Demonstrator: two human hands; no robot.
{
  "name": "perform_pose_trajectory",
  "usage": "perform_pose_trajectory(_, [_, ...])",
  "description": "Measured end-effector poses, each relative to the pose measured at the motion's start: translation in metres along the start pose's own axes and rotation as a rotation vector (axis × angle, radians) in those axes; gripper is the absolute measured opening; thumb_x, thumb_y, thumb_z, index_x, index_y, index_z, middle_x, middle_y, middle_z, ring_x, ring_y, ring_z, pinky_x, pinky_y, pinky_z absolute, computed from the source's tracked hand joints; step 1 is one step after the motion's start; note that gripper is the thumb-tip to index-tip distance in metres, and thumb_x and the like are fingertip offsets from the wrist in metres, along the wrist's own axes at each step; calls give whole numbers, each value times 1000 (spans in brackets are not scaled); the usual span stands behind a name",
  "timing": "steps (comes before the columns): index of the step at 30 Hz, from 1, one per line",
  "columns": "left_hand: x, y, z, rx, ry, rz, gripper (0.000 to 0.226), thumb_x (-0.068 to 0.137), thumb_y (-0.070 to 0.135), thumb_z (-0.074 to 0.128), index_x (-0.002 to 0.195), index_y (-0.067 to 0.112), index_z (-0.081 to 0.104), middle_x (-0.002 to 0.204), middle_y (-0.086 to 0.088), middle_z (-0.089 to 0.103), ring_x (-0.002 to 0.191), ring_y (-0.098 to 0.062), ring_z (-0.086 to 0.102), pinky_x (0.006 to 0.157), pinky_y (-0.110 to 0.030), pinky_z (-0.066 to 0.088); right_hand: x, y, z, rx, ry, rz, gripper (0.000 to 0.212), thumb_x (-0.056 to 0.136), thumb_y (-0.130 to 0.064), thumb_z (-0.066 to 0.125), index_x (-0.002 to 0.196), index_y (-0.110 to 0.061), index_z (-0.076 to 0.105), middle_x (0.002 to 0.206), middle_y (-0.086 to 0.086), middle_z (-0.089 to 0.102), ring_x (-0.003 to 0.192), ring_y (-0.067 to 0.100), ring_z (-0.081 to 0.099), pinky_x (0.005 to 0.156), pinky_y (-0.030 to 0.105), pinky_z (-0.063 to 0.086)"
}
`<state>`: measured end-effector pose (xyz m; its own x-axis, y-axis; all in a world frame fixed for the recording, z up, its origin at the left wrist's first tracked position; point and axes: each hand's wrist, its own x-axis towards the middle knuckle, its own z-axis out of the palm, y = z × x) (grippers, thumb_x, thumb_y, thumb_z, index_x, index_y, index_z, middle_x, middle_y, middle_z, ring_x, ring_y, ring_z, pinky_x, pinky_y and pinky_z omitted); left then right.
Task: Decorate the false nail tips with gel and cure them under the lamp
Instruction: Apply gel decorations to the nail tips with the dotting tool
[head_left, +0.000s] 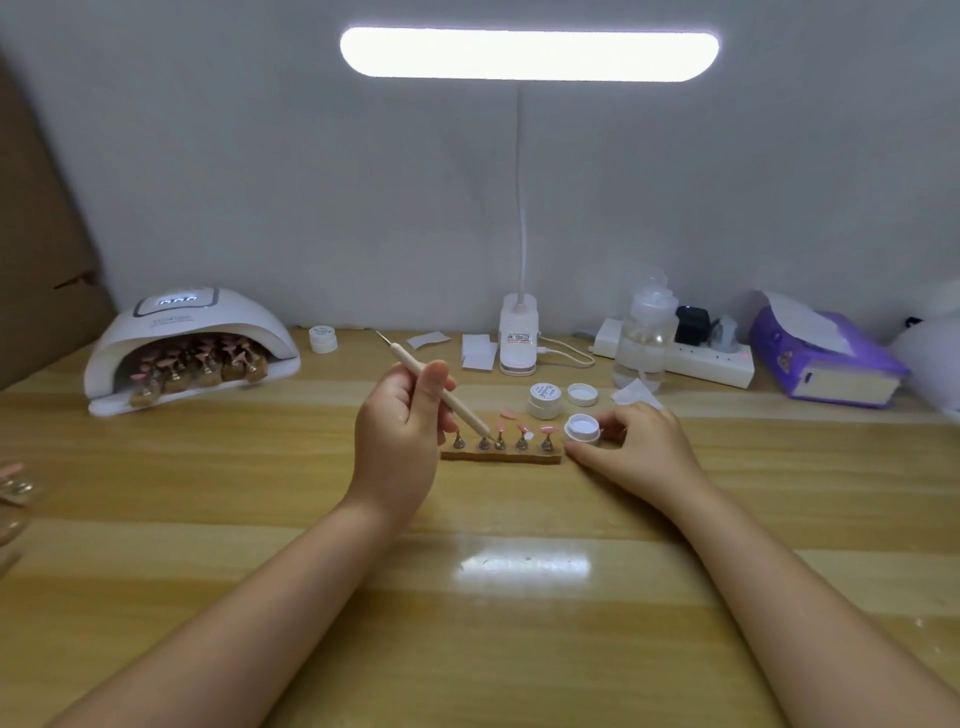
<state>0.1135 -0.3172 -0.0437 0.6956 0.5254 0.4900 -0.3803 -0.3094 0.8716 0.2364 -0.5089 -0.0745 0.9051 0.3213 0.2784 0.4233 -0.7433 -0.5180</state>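
Glossy wooden table (467, 597), left hand (400, 441) pinching a slim wooden dotting tool (441, 395), tip at five pink nail tips (506, 428) on a cork strip (501, 457), right hand (639, 447) fingers curled around an open round white gel pot (582, 427), closed pot (545, 400) and loose lid (581, 394) behind, domed white curing lamp (192, 348) far left holding more tips, bar desk lamp (530, 54) glowing above.

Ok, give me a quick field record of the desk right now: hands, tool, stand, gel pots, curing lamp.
left hand: grips dotting tool, tip down at the nail stand
right hand: holds open gel pot beside the stand
stand: five holders, pink nail tips on some
other pots: closed jar, loose lid behind
curing lamp: display lit, more stands inside
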Motion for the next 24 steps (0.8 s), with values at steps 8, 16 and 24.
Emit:
perform_pose_trajectory(8, [0, 5, 3, -37, 27, 4, 17, 100, 18, 43, 87, 22, 54, 60, 18, 58, 59, 3, 54, 57, -14, 46, -4, -10, -5, 130, 161, -29, 30, 71, -41, 73, 90, -24, 57, 90, -10, 61, 92, 16, 55, 81, 37, 46])
perform_pose_trajectory(16, [1, 23, 5, -63, 23, 88, 18, 101, 18, 43, 94, 20, 59, 65, 17, 63, 63, 1, 58, 59, -13, 47, -23, -58, -10, 307, 183, -224, 29, 68, -30, 78, 90, -19, 61, 82, -10, 64, 84, 14, 57, 74, 31, 47])
perform_pose_trajectory(24, [1, 30, 0, 154, 15, 218, 17, 93, 31, 40, 82, 27, 53, 61, 6, 55, 56, -6, 55, 52, -19, 45, -39, -81, -11, 323, 193, -330, 26, 63, -33, 82, 77, -19, 65, 69, -12, 63, 71, 9, 57, 65, 26, 47])
